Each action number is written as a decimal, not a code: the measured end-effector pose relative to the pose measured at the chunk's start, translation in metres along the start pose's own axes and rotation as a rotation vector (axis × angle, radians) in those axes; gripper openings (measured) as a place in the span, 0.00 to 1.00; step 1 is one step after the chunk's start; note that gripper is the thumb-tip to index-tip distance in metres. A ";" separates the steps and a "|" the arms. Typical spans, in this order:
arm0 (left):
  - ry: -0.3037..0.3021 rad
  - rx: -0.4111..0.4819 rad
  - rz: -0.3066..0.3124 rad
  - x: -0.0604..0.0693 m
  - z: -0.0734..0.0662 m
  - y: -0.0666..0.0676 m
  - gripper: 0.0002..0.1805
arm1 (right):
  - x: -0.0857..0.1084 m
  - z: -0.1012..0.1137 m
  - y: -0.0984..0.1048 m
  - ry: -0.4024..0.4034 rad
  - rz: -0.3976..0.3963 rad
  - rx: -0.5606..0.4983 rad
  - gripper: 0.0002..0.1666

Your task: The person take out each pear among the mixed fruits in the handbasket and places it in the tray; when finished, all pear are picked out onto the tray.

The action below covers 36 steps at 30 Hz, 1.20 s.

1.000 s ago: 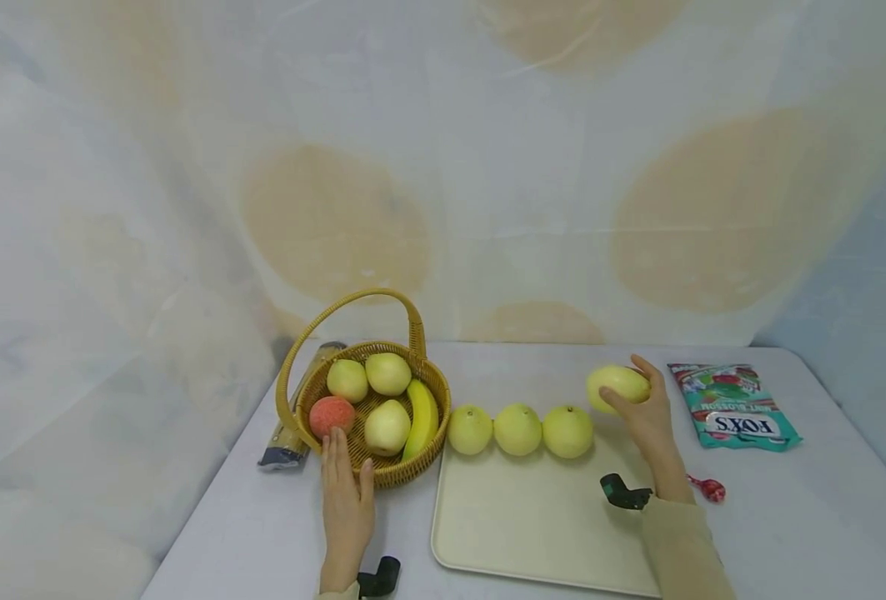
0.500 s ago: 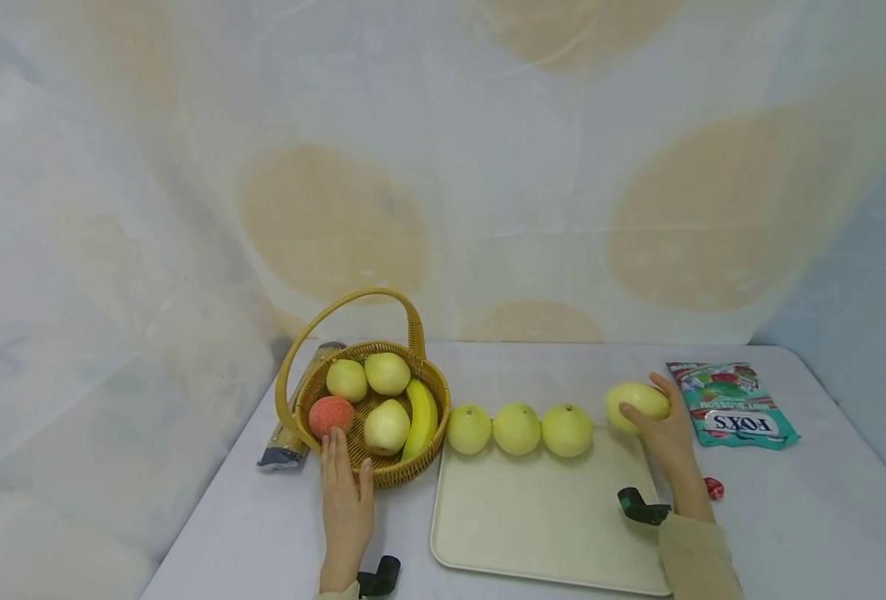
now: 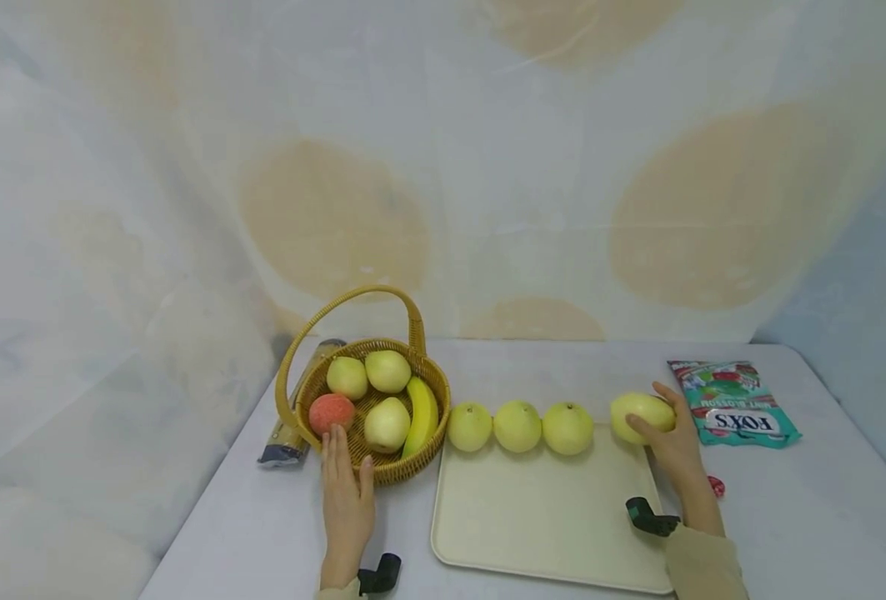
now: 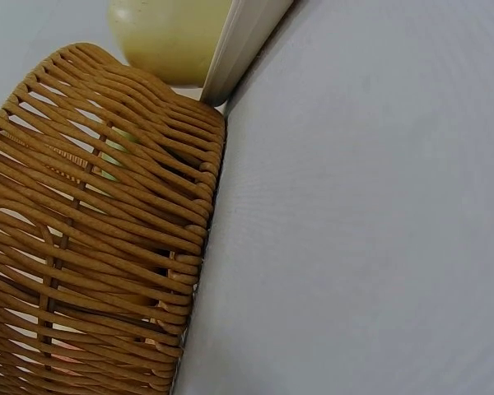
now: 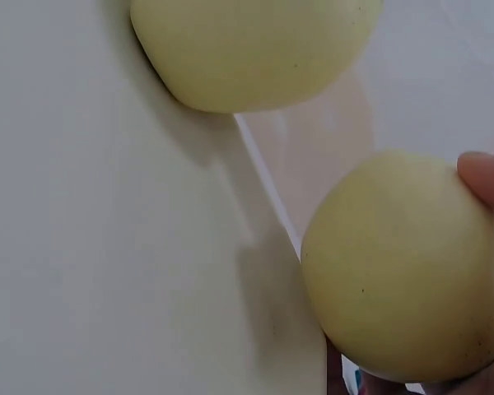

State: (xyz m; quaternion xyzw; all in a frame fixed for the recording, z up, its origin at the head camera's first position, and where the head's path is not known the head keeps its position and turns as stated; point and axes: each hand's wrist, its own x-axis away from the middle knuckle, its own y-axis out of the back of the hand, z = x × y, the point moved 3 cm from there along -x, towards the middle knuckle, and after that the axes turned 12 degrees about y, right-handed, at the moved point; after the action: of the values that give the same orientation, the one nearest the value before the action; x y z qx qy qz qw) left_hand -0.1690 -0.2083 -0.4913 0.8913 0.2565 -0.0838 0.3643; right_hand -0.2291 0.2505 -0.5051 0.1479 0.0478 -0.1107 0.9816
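My right hand (image 3: pixel 678 446) holds a yellow-green pear (image 3: pixel 634 418) over the far right corner of a cream tray (image 3: pixel 540 517). In the right wrist view the held pear (image 5: pixel 395 271) is large, with one fingertip on its side; whether it touches the tray is unclear. Three similar pears (image 3: pixel 518 427) stand in a row along the tray's far edge. Fingers straight, my left hand (image 3: pixel 348 508) lies against the near side of a wicker basket (image 3: pixel 393 473). Inside the basket are a red peach (image 3: pixel 332 413), a banana (image 3: pixel 422 417) and three yellow-green fruits (image 3: pixel 387 425).
A teal Fox's candy bag (image 3: pixel 738 408) lies right of the tray. Beside my right wrist a red wrapped candy (image 3: pixel 716 487) is partly hidden. A long packet (image 3: pixel 287 446) lies partly behind the basket, whose arched handle (image 3: pixel 371 289) stands up. A curtain (image 3: pixel 518 208) hangs behind the table.
My right hand has carried the pear to the right, lower and nearer, to the tray's far right corner. The left hand and the basket have stayed in place.
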 end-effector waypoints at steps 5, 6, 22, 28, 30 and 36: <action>-0.001 0.000 0.004 0.001 0.000 0.000 0.35 | 0.003 -0.001 0.005 0.070 0.037 0.051 0.46; -0.001 0.001 0.003 0.001 0.001 0.000 0.35 | 0.003 -0.001 0.005 0.087 0.039 0.049 0.45; -0.001 -0.010 0.006 0.001 0.003 -0.001 0.34 | 0.003 0.002 0.002 0.183 0.006 -0.091 0.48; -0.006 -0.014 0.006 0.000 0.003 -0.001 0.34 | 0.003 0.009 0.002 0.264 0.025 0.023 0.51; -0.001 -0.012 0.009 0.000 0.002 -0.001 0.34 | 0.003 0.011 0.002 0.290 0.034 0.052 0.53; 0.003 -0.013 0.008 0.000 0.001 0.000 0.34 | 0.003 0.016 -0.001 0.336 0.100 0.081 0.57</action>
State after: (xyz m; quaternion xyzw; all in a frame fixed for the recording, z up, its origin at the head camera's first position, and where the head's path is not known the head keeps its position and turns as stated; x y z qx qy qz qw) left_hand -0.1688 -0.2094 -0.4919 0.8901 0.2538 -0.0795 0.3700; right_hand -0.2250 0.2445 -0.4904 0.2060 0.1995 -0.0372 0.9573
